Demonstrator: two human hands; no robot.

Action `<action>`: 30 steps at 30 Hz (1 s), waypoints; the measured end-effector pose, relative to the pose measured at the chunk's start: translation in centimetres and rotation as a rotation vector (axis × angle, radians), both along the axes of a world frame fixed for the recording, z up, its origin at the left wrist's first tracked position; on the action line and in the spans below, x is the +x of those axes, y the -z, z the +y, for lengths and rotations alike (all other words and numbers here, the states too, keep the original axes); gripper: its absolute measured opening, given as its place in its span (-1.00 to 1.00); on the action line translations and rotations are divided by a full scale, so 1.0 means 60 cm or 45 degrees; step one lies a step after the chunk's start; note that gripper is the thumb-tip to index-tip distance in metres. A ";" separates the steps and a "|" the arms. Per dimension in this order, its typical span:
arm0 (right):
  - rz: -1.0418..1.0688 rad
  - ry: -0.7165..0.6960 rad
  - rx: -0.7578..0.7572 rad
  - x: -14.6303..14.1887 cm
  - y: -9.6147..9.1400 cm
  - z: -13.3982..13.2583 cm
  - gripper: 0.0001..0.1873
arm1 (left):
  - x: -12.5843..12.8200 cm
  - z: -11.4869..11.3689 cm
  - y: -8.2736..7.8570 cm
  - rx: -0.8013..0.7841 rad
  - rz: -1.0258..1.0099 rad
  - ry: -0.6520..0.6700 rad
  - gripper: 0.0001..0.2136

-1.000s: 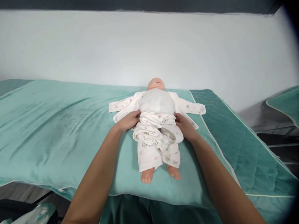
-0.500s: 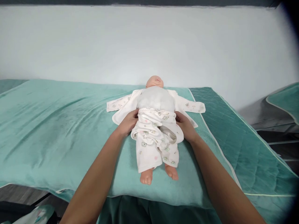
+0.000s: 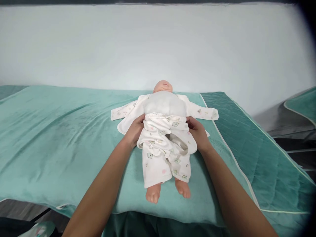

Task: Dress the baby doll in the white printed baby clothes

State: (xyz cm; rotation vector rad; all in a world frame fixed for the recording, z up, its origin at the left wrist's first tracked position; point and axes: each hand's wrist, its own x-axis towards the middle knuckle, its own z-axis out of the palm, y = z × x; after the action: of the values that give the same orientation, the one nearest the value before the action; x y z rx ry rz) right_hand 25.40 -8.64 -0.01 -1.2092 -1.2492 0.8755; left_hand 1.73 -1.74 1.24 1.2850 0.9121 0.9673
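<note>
A baby doll (image 3: 163, 86) lies on its back, head toward the wall and bare feet toward me. Its white jacket (image 3: 127, 112) is spread open on both sides, baring a pale grey-white torso (image 3: 165, 103). White printed trousers (image 3: 158, 168) cover the legs, bunched at the crotch with the waistband at the lower torso. My left hand (image 3: 136, 129) is closed at the left side of the waistband, fingertips partly hidden by the cloth. On the opposite side, my right hand (image 3: 197, 132) grips the waistband with bent fingers.
A green velvety cover (image 3: 61, 141) lies under the doll, with a darker quilted section (image 3: 259, 154) on the right. The white wall (image 3: 158, 42) stands behind. Another green padded edge (image 3: 303, 103) shows at the far right, and a printed item (image 3: 39, 230) at the lower left.
The view has shifted slightly closer, so the doll's feet appear lower. Both hands stay at the trousers' sides, and the waistband looks pulled slightly wider.
</note>
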 end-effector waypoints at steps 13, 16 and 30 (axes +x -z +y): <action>-0.512 0.309 0.076 0.015 0.027 -0.001 -0.74 | -0.001 -0.008 -0.011 0.053 0.155 0.025 -0.61; -0.841 0.744 0.092 0.039 0.037 0.004 -0.66 | -0.001 -0.009 -0.014 0.075 0.184 0.030 -0.63; -0.958 0.874 0.302 0.037 0.012 -0.039 -0.77 | -0.001 -0.008 -0.010 0.085 0.165 0.047 -0.68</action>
State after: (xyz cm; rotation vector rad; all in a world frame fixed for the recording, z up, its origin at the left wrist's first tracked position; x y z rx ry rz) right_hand 27.61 -10.98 -0.75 -1.6825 -1.3088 -0.2611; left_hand 1.66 -2.19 1.86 1.4298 0.9589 0.9001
